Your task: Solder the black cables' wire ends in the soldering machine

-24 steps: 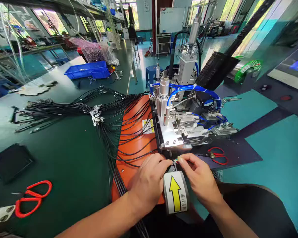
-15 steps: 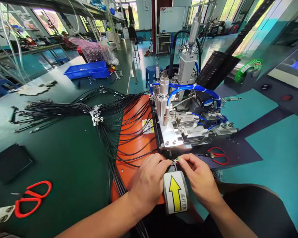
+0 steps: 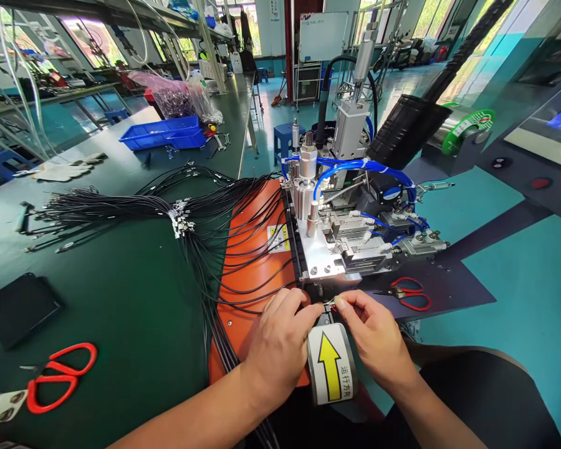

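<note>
Thin red and pale wires (image 3: 333,304) run leftward from the right hand (image 3: 378,332), which pinches them; the left hand (image 3: 280,340) curls just beside, its hold hidden from me.

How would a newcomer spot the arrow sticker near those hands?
Find the orange panel beside the metal machine. At its near end, the left hand and right hand flank a white sticker. Unlike the panel's smaller label, it bears one big yellow arrow.
</note>
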{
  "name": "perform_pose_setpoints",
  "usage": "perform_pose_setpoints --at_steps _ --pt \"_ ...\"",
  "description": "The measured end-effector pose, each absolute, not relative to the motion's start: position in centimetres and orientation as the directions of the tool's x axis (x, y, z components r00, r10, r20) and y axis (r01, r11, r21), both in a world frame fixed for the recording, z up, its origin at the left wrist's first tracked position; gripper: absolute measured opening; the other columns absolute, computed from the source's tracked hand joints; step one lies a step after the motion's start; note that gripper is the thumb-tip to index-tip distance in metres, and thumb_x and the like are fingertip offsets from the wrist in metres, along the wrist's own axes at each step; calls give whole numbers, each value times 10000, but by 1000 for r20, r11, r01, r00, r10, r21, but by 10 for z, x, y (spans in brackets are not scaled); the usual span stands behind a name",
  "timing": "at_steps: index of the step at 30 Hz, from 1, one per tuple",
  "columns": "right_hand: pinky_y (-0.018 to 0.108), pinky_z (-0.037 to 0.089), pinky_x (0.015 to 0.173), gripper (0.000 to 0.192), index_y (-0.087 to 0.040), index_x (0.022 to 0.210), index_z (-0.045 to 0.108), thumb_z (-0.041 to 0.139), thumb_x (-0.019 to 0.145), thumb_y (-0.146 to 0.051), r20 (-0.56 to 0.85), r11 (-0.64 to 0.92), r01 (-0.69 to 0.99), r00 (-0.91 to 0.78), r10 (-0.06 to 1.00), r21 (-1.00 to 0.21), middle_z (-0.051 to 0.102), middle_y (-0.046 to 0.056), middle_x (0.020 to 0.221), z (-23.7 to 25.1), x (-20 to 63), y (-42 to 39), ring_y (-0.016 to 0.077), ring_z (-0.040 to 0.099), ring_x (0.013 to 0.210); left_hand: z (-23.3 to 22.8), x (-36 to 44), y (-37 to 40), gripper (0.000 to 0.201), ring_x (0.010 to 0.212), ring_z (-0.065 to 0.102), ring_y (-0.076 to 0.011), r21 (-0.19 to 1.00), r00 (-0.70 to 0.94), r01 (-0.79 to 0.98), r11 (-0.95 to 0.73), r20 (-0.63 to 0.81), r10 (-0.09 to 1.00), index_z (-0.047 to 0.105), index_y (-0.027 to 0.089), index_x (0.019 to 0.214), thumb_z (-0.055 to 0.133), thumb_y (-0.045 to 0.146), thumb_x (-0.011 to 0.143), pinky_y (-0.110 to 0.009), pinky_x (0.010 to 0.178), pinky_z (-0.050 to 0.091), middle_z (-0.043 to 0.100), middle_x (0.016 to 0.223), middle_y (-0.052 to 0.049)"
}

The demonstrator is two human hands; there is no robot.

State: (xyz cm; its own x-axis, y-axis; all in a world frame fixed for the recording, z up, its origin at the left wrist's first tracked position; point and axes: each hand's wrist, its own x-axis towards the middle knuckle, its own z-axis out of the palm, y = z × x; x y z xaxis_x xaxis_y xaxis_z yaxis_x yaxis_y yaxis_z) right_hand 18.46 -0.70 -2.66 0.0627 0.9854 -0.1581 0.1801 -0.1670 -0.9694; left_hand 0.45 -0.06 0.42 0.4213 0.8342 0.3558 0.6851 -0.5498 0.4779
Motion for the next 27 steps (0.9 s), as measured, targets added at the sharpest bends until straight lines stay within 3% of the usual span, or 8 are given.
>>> perform_pose_setpoints --at_steps 6,12,18,22,27 --pt "267 453 625 400 -177 952 661 573 925 -566 -178 -189 179 76 981 -965 650 54 822 -28 184 -8 196 566 725 5 4 -1 216 869 488 -206 500 425 683 -532 320 847 684 196 1043 521 125 919 -350 753 477 550 928 -63" --pt "295 483 751 419 -185 1071 694 584 928 -562 -279 -280 106 26 960 -954 674 69 974 -23 189 -17 229 605 879 6 4 0 227 879 485 -208 520 426 683 -512 286 858 689 209 1058 540 123 909 -347 758 478 541 931 -62" --pt "255 441 632 385 -155 936 690 656 880 -534 -348 -346 45 -25 937 -937 638 43 830 -11 189 -16 177 543 744 4 4 0 228 873 488 -203 532 415 680 -505 289 863 696 206 1067 543 135 914 -343 753 478 539 925 -62" --pt "257 410 588 367 -166 843 668 628 888 -527 -320 -316 226 22 947 -921 616 27 767 -3 187 -12 173 542 699 4 5 -1 238 874 488 -201 535 415 682 -499 279 866 700 207 1056 541 113 906 -340 756 474 540 927 -60" --pt "286 409 616 283 -213 843 639 523 964 -441 -69 -80 523 40 997 -849 598 2 768 -1 188 -12 160 540 670 6 4 0 236 861 483 -200 544 421 678 -495 265 868 707 207 1041 528 119 914 -330 731 461 531 912 -61"
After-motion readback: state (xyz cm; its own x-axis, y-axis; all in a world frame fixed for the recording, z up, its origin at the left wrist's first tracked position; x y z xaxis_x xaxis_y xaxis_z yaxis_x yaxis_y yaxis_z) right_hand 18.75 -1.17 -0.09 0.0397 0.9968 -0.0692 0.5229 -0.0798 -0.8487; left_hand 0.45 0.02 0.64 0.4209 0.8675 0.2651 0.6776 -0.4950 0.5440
